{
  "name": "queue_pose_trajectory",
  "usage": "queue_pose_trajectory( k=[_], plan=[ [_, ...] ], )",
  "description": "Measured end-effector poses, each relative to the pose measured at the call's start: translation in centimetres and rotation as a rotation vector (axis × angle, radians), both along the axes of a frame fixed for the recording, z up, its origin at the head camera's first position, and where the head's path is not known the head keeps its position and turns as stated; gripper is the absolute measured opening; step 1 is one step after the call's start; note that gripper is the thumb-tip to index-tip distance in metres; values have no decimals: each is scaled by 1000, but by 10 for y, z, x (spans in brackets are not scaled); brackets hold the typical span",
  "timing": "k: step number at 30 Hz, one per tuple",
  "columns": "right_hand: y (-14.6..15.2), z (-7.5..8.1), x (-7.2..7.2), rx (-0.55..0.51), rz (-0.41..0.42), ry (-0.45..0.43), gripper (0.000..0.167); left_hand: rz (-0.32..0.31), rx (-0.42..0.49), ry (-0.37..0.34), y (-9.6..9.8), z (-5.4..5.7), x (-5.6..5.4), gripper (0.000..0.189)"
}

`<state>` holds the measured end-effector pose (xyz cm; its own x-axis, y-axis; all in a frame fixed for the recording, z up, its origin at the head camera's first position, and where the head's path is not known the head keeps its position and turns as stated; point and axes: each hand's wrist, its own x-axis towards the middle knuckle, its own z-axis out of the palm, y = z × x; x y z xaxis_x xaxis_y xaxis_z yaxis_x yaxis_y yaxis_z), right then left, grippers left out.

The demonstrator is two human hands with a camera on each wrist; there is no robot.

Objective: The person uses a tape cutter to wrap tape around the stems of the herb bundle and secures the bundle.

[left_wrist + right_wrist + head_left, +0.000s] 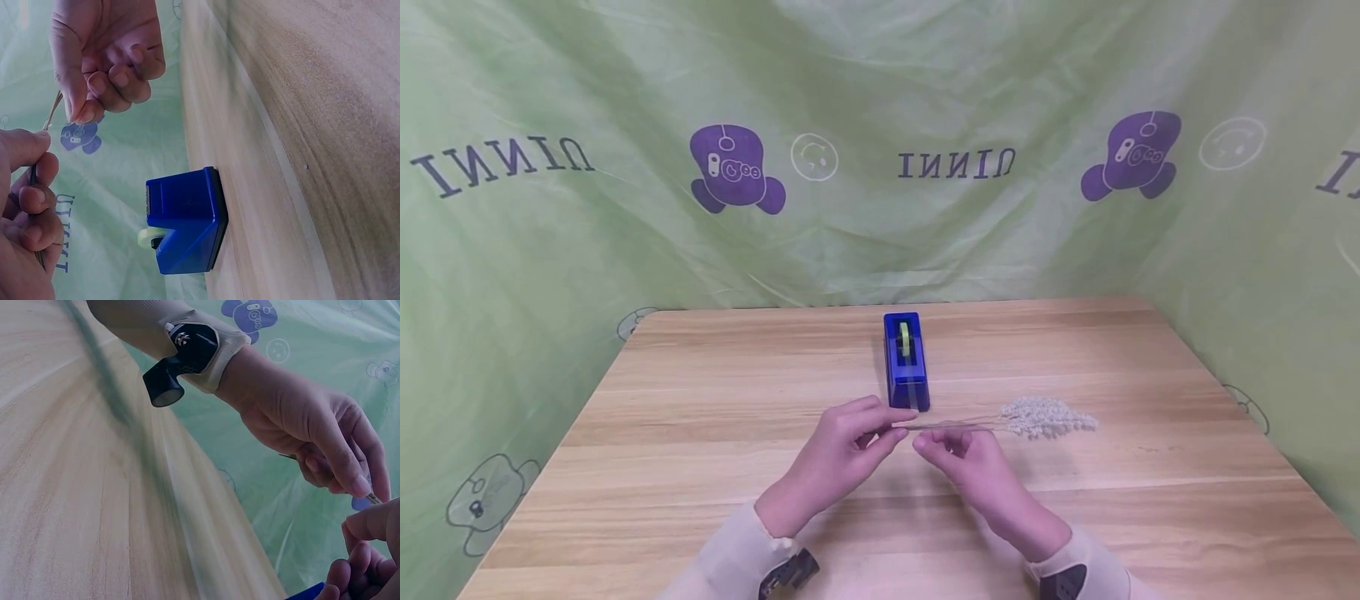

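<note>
In the head view, a bunch of small whitish flowers (1048, 417) on thin brown stems lies to the right, its stems running leftward into both hands. The left hand (842, 446) pinches the stems near their lower ends; in the left wrist view they pass down across its curled fingers (42, 234). The right hand (973, 475) holds the stems closer to the blossoms, with its thumb and index finger together in the left wrist view. A small pale patch sits on the stems by the left thumb. Just beyond the hands stands a blue tape dispenser (906, 367).
A yellow-green tape roll (905, 340) sits in the dispenser, with clear tape leading to its front edge. The wooden table (737, 358) is backed by a green printed cloth (850, 233). A dark camera (181, 365) is strapped to the left wrist.
</note>
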<state>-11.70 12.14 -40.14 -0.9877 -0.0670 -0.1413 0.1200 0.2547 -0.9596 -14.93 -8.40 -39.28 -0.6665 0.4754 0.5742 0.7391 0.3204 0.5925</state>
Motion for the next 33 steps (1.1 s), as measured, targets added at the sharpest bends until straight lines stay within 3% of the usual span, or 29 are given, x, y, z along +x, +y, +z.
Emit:
queue_pose_trajectory(
  k=[12, 33],
  plan=[
    [0, -2, -1, -28, -18, -14, 33, -8, 16, 25, -1, -1, -1, 20],
    [3, -2, -2, -59, 26, -41, 32, 0, -8, 21, 1, -3, -1, 21]
  ],
)
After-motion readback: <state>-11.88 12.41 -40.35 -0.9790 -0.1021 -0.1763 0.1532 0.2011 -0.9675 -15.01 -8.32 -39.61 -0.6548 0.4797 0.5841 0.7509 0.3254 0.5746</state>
